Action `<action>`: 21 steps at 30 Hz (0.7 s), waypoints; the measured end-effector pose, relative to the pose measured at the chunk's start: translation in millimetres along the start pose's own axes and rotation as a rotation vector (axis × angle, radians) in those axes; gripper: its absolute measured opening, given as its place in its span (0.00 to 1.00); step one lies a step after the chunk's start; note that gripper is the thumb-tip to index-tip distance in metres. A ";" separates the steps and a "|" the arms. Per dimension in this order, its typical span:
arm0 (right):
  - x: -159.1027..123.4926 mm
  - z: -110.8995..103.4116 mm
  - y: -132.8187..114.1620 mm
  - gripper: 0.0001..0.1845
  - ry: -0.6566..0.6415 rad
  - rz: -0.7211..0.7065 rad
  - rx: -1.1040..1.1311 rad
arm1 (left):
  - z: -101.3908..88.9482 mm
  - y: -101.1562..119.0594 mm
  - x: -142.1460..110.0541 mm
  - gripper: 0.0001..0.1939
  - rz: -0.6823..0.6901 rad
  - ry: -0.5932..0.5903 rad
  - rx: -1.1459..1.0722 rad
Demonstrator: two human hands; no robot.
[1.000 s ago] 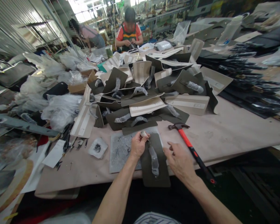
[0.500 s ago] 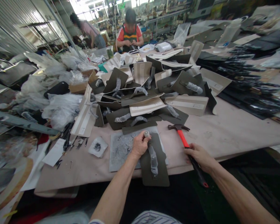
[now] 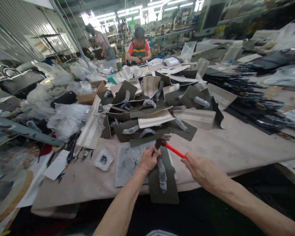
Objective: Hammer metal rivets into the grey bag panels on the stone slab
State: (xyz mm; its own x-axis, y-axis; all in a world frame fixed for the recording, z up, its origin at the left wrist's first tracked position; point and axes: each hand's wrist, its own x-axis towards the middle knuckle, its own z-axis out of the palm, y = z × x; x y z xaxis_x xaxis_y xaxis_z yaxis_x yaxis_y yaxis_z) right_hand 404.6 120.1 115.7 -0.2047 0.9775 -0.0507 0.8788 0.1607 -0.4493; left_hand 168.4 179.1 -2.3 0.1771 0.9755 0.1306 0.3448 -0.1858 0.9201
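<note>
My left hand (image 3: 148,159) is closed round a small upright metal punch (image 3: 157,150) set on a dark olive leather piece (image 3: 166,186) at the table's near edge. That piece lies partly on a scratched grey slab (image 3: 129,162) and carries a plastic-wrapped fitting (image 3: 162,175). My right hand (image 3: 203,170) grips the red handle of a claw hammer (image 3: 172,150); its dark head (image 3: 161,141) sits on the top of the punch.
Behind the slab is a heap of olive and beige leather pieces (image 3: 152,108). Scissors and small tools (image 3: 72,152) and a dish of small dark parts (image 3: 103,159) lie left. Black straps (image 3: 255,95) cover the right. Two people (image 3: 139,46) work at the far end.
My right hand reached right, took the hammer off the table, and brought its head onto the punch. My left hand has stayed on the punch.
</note>
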 end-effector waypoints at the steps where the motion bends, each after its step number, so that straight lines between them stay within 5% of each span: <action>1: 0.2 -2.2 -1.5 0.22 0.021 -0.010 -0.010 | -0.1 0.1 0.0 0.05 0.000 -0.002 -0.001; 5: -2.0 -3.9 -9.1 0.25 0.282 -0.019 0.074 | 0.1 -0.4 0.2 0.06 0.019 0.002 -0.004; 10: -2.4 3.7 -2.1 0.21 0.003 -0.026 -0.019 | 0.8 -2.8 -0.9 0.04 -0.007 -0.013 0.027; 15: -2.3 1.8 -1.9 0.24 0.283 0.033 0.087 | 0.1 -1.0 -1.0 0.05 0.027 -0.024 0.006; 21: -3.6 9.1 15.9 0.20 -0.079 0.074 -0.038 | -1.1 0.9 -0.1 0.06 -0.008 -0.042 0.012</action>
State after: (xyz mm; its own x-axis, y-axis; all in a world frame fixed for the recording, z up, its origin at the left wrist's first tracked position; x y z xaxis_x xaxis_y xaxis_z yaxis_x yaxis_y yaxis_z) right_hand 415.4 118.0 100.6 -0.1712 0.9732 -0.1534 0.9080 0.0954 -0.4079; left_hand 167.7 179.0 -1.0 0.2125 0.9713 0.1072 0.3578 -0.1794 0.9164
